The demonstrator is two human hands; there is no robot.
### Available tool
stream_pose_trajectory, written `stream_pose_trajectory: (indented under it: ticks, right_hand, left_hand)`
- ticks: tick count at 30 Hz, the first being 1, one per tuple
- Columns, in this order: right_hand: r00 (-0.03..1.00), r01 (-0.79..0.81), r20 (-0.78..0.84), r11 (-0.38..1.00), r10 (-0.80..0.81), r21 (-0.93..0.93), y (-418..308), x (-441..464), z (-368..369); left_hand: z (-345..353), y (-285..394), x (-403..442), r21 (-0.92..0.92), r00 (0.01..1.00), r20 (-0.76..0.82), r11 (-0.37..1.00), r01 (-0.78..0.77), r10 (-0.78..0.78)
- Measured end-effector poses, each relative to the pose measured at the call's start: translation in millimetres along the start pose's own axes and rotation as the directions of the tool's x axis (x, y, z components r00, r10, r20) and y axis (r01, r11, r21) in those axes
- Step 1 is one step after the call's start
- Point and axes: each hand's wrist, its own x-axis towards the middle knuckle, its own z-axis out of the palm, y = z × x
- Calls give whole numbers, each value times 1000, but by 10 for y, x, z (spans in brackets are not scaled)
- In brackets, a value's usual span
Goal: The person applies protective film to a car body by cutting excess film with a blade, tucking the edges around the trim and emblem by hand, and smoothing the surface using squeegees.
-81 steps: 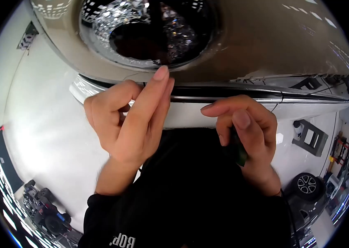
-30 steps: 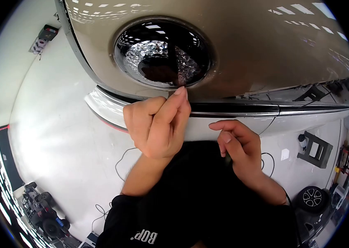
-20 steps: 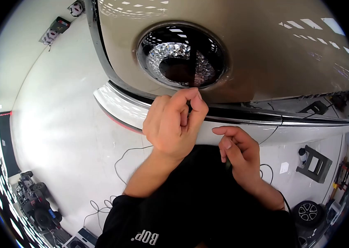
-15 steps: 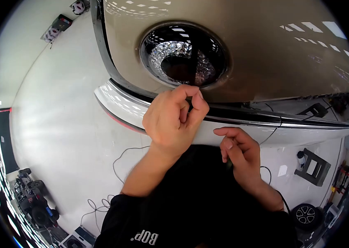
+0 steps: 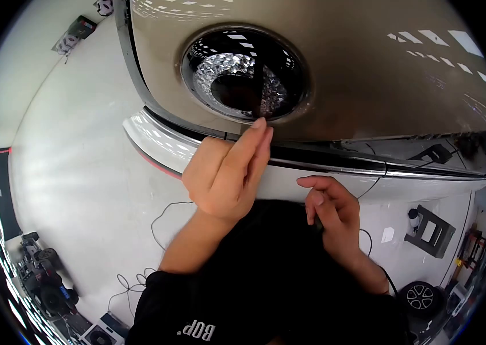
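Observation:
An oval car headlight [image 5: 237, 95] with a sparkling, faceted ring sits in a glossy gold-brown body panel [image 5: 363, 69]. My left hand [image 5: 225, 172] is at the lower rim of the lamp, its thumb and index finger pinched together. Whatever lies between those fingertips, if anything, is too small to name. Over the white bumper [image 5: 165, 141], lower right of the lamp, my right hand [image 5: 335, 213] is closed with its index finger pointing left. A dark bit shows under its curled fingers, but its kind is hidden.
A dark gap with chrome trim [image 5: 409, 167] runs between panel and bumper. At right are a dark step stool [image 5: 431, 231] and a wheel [image 5: 421, 297]. A thin cable [image 5: 131, 287] lies on the floor at left, near a dark model vehicle [image 5: 44, 282].
My left hand has shifted slightly left and down, and its fingers have straightened into a narrower pinch. My right hand keeps its pose. The view has shifted a little.

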Motion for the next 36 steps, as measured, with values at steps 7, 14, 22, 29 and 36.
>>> stream_pose_trajectory:
  ticks: [7, 14, 22, 29, 36]
  right_hand:
    - [999, -48, -9, 996, 49, 69, -22, 39, -36]
    - [979, -202, 55, 958, 195, 205, -26, 125, 111]
    - [992, 114, -50, 993, -115, -33, -213, 238, 334]
    - [683, 425, -21, 420, -731, -802, -655, 626, 563]
    - [729, 160, -154, 384, -667, -909, -739, 622, 702]
  left_hand:
    - [157, 5, -61, -64, 997, -73, 998, 7, -12]
    - [91, -43, 52, -145, 996, -6, 986, 84, -86]
    - [15, -190, 192, -199, 994, 105, 979, 35, -14]
    - [-3, -318, 184, -267, 983, 166, 963, -34, 81]
    - [95, -374, -18, -321, 920, 253, 923, -212, 299]
